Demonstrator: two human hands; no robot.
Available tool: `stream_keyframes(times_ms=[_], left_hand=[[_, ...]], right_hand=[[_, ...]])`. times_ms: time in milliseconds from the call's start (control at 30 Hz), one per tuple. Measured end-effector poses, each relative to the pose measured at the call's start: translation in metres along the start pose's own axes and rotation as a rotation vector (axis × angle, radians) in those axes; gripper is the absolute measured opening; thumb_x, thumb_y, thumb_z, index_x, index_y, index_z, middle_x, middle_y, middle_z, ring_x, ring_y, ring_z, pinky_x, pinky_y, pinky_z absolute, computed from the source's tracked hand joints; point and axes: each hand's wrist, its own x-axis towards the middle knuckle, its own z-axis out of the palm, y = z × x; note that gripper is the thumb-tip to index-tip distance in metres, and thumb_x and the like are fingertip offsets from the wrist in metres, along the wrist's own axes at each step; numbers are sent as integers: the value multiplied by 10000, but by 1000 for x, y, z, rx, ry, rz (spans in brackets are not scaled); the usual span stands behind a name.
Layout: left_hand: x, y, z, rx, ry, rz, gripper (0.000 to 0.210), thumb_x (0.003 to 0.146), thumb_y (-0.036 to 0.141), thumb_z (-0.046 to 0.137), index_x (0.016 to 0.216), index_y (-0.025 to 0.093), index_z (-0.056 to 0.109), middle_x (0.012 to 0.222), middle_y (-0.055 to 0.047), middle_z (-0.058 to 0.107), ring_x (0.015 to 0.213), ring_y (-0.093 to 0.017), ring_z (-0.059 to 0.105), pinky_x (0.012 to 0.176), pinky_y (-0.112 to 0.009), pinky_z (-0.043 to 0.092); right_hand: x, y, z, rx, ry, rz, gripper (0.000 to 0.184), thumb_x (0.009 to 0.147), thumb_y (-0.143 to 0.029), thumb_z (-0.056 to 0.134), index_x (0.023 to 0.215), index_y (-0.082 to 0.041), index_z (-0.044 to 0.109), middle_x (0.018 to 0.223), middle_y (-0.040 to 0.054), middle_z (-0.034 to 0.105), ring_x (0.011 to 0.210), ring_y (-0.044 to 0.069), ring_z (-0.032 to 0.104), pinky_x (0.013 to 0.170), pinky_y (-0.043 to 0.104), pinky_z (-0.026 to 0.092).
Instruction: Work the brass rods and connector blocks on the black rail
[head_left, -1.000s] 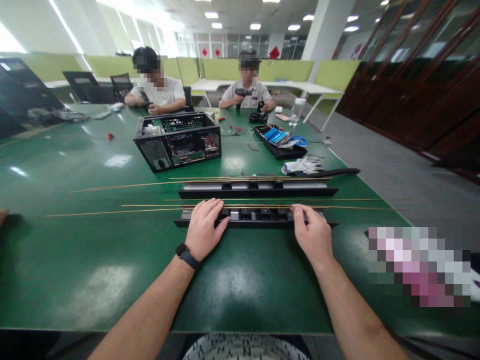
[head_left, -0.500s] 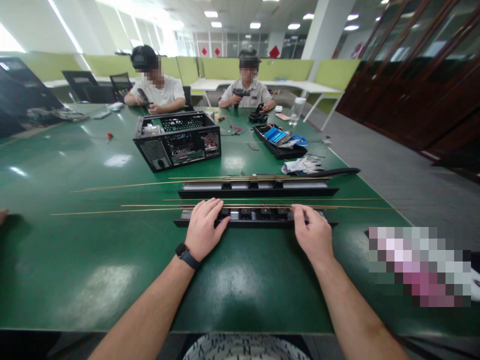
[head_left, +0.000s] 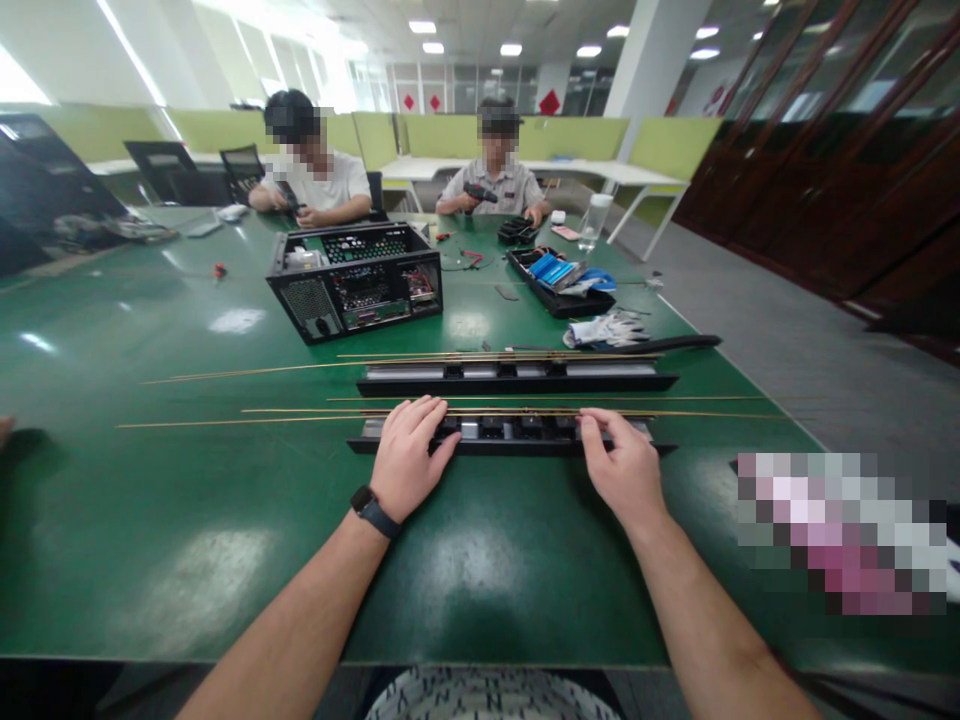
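- The right hand (head_left: 624,462) is pinching a thin brass-colored rod (head_left: 510,411), which is running sideways along the nearer black rail (head_left: 517,450).
- The left hand (head_left: 411,445), its grip unclenched, is resting across that rail's left half.

Left hand (head_left: 412,455) rests on the nearer rail (head_left: 510,449), right hand (head_left: 624,465) pinching a rod (head_left: 555,411).

Thin golden rods (head_left: 510,410), lengthwise along black rail (head_left: 495,449)
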Motion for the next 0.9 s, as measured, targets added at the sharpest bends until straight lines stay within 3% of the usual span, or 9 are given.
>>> stream_keyframes(times_ms=[167,400,667,900], left_hand=[[1,1,-1,5,4,3,406,970,355,662,1352,223,626,1331,-118,716,1288,-302,648,1142,-540,471],[1,2,-1,-7,0,-2,395,966,346,663,1340,222,638,1331,-114,715,1296,-302,641,1150,-530,461],[1,2,-2,3,1,-2,399,969,351,663,1344,219,633,1331,-117,716,1292,-300,645,1151,-532,463],[0,2,-1,10,5,6,406,963,349,675,1338,197,632,1332,-123,715,1293,-299,643,1151,-529,463]], right_hand=[[0,-2,-1,-23,-1,24,302,1010,-415,534,1080,-228,760,1038,75,804,970,263,746,953,406,535],[2,5,-2,-57,66,164,331,1009,-442,525,1075,-224,766,982,78,812,970,291,753,922,425,541],[-1,1,0,2,-10,17,308,1006,-427,554,1118,-219,751,1004,71,803,930,246,755,953,396,543],[0,0,-1,-24,-8,57,324,1013,-419,523,1101,-218,763,1054,79,806,1005,273,746,961,408,541]])
